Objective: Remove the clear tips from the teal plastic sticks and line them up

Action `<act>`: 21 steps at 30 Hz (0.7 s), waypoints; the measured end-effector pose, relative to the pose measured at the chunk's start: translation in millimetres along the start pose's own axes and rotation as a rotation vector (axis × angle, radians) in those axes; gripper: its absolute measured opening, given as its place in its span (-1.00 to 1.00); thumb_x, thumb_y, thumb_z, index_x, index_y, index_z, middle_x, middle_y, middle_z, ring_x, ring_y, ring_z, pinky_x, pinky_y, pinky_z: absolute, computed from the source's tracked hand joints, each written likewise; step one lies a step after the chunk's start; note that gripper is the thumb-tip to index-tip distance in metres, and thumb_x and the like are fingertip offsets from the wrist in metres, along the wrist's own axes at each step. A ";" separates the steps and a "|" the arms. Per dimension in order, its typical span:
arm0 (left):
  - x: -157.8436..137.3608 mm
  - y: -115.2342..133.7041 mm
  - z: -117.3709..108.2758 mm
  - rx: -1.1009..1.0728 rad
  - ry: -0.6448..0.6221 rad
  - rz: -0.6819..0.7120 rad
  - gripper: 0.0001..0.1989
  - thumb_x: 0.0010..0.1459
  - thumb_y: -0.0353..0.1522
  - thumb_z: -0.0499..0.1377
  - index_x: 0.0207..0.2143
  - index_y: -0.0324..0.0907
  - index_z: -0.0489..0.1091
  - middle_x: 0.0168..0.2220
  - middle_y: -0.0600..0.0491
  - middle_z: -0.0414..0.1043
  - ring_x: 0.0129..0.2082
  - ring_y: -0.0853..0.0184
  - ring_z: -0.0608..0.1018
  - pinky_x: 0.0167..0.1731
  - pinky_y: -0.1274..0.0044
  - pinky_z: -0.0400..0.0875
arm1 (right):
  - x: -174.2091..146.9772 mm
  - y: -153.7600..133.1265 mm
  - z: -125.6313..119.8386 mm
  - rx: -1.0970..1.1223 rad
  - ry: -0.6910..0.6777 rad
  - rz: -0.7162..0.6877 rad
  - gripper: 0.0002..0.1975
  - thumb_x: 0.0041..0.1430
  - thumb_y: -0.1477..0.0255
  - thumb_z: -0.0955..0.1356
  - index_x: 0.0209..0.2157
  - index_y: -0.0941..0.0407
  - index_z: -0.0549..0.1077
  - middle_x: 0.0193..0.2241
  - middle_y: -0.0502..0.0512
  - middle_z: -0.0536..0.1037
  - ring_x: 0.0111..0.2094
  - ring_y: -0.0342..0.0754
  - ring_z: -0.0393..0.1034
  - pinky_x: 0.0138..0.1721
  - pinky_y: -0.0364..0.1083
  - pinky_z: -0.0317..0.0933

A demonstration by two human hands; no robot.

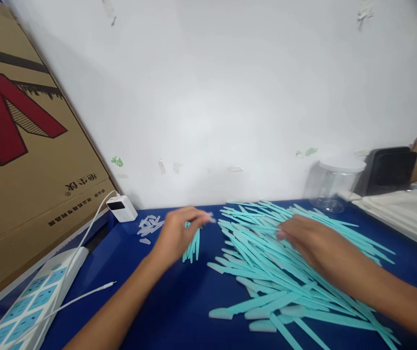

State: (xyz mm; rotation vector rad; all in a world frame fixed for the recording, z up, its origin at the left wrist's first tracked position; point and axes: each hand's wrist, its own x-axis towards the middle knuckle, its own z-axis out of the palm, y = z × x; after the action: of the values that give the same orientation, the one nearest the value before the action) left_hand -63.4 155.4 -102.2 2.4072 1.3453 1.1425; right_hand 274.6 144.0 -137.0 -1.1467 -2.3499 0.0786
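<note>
My left hand (181, 231) is closed in a pinch on a small translucent blade cap (211, 217), which sticks out past the fingertips. Beneath and behind that hand lies a small bundle of turquoise razors (192, 247). To its left is a loose pile of translucent caps (150, 225). My right hand (299, 236), slightly blurred, pinches the handle of a turquoise eyebrow razor (255, 227) that points left toward the cap. Cap and razor are apart. Below the right hand a big heap of similar razors (266, 272) spreads over the blue table.
A white power strip (55, 287) and a white charger (122, 209) with a cable stand at left, beside a large cardboard box (29, 194). At the back right are a clear jar (339, 182), a black object (390, 170) and white stacked material (401, 211).
</note>
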 end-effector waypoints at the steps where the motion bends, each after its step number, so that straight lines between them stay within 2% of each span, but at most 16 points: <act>1: 4.3 -10.2 -12.7 0.108 0.054 -0.030 -0.69 0.40 -0.17 0.14 -0.19 -0.12 0.63 -0.24 -0.05 0.63 -0.24 0.24 0.61 -0.16 0.47 0.42 | 0.8 3.6 -2.4 -0.007 0.051 0.031 -0.68 0.50 0.31 0.15 -0.29 0.04 0.43 -0.38 0.11 0.56 -0.30 0.11 0.42 -0.06 0.18 0.27; 2: 7.9 -20.5 -25.9 0.244 0.084 -0.058 -0.68 0.40 -0.19 0.12 -0.19 -0.15 0.62 -0.22 -0.07 0.62 -0.22 0.21 0.60 -0.13 0.45 0.42 | 1.4 5.5 -4.3 -0.019 0.085 0.069 -0.66 0.51 0.28 0.14 -0.30 0.04 0.42 -0.38 0.12 0.55 -0.32 0.11 0.41 -0.09 0.17 0.27; 3: 10.4 -30.5 -38.8 0.401 0.055 -0.100 -0.67 0.42 -0.22 0.09 -0.18 -0.17 0.61 -0.21 -0.10 0.62 -0.20 0.18 0.60 -0.11 0.42 0.41 | 1.9 5.8 -5.4 -0.026 0.105 0.104 -0.64 0.51 0.24 0.14 -0.30 0.04 0.42 -0.39 0.13 0.54 -0.33 0.11 0.40 -0.13 0.15 0.27; 5: 11.3 -47.7 -60.5 0.718 -0.087 -0.278 -0.63 0.42 -0.26 0.03 -0.23 -0.22 0.60 -0.23 -0.19 0.59 -0.18 0.08 0.60 -0.15 0.37 0.40 | 2.1 2.9 -4.9 -0.032 0.103 0.152 -0.60 0.51 0.19 0.13 -0.32 0.04 0.42 -0.42 0.14 0.52 -0.37 0.10 0.38 -0.23 0.10 0.27; 7: 7.8 -60.6 -73.7 0.919 -0.261 -0.480 -0.63 0.39 -0.26 0.05 -0.25 -0.26 0.60 -0.23 -0.28 0.59 -0.18 -0.02 0.61 -0.21 0.34 0.40 | 1.3 -1.8 -1.5 -0.026 0.082 0.160 -0.58 0.51 0.16 0.13 -0.33 0.04 0.45 -0.42 0.15 0.52 -0.39 0.10 0.39 -0.31 0.05 0.25; 10: -0.4 -72.8 -79.1 1.000 -0.392 -0.623 -0.68 0.34 -0.27 0.09 -0.18 -0.27 0.60 -0.15 -0.33 0.59 -0.13 -0.06 0.62 -0.24 0.34 0.40 | -0.5 -6.6 4.3 0.001 0.063 0.131 -0.58 0.50 0.17 0.15 -0.32 0.04 0.47 -0.39 0.16 0.54 -0.37 0.10 0.43 -0.35 0.02 0.25; 14: -5.2 -78.8 -76.3 0.988 -0.403 -0.661 -0.67 0.30 -0.21 0.14 -0.11 -0.24 0.59 -0.10 -0.30 0.59 -0.11 -0.05 0.62 -0.23 0.36 0.41 | -1.3 -10.0 4.5 0.035 0.064 0.129 -0.57 0.50 0.15 0.16 -0.35 0.03 0.47 -0.41 0.15 0.55 -0.37 0.09 0.44 -0.36 0.00 0.26; 16: -2.8 -74.9 -72.4 0.990 -0.365 -0.652 -0.61 0.31 -0.16 0.13 -0.11 -0.26 0.60 -0.12 -0.31 0.58 -0.12 -0.07 0.61 -0.24 0.35 0.41 | -0.6 -13.9 1.6 0.080 0.049 0.159 -0.56 0.50 0.14 0.15 -0.36 0.03 0.46 -0.42 0.14 0.54 -0.39 0.09 0.43 -0.37 0.00 0.25; 18: 1.6 -62.5 -62.3 0.943 -0.231 -0.549 -0.58 0.35 -0.14 0.10 -0.08 -0.27 0.60 -0.13 -0.29 0.57 -0.11 -0.05 0.59 -0.20 0.34 0.40 | 0.9 -20.2 -1.9 0.185 0.022 0.211 -0.53 0.51 0.12 0.13 -0.40 0.03 0.41 -0.43 0.13 0.53 -0.36 0.09 0.44 -0.34 0.01 0.25; 20: 4.2 -39.2 -42.4 0.755 -0.039 -0.363 -0.59 0.38 -0.16 0.08 -0.05 -0.23 0.61 -0.17 -0.19 0.57 -0.13 0.06 0.57 -0.15 0.38 0.38 | 2.7 -28.4 -4.8 0.348 0.005 0.280 -0.50 0.50 0.10 0.13 -0.46 0.04 0.35 -0.41 0.12 0.54 -0.28 0.10 0.47 -0.28 0.00 0.27; 21: 3.7 -23.9 -28.9 0.582 0.043 -0.275 -0.60 0.40 -0.15 0.07 -0.07 -0.20 0.62 -0.22 -0.13 0.57 -0.18 0.14 0.56 -0.14 0.42 0.37 | 3.4 -33.0 -5.7 0.433 0.004 0.310 -0.48 0.50 0.07 0.14 -0.49 0.04 0.33 -0.41 0.12 0.55 -0.22 0.10 0.48 -0.24 -0.01 0.27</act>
State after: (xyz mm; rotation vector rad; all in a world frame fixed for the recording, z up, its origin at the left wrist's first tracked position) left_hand -97.9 165.9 -91.4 2.4284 2.1890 0.8136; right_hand 251.9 124.5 -121.8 -1.2649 -1.9940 0.6582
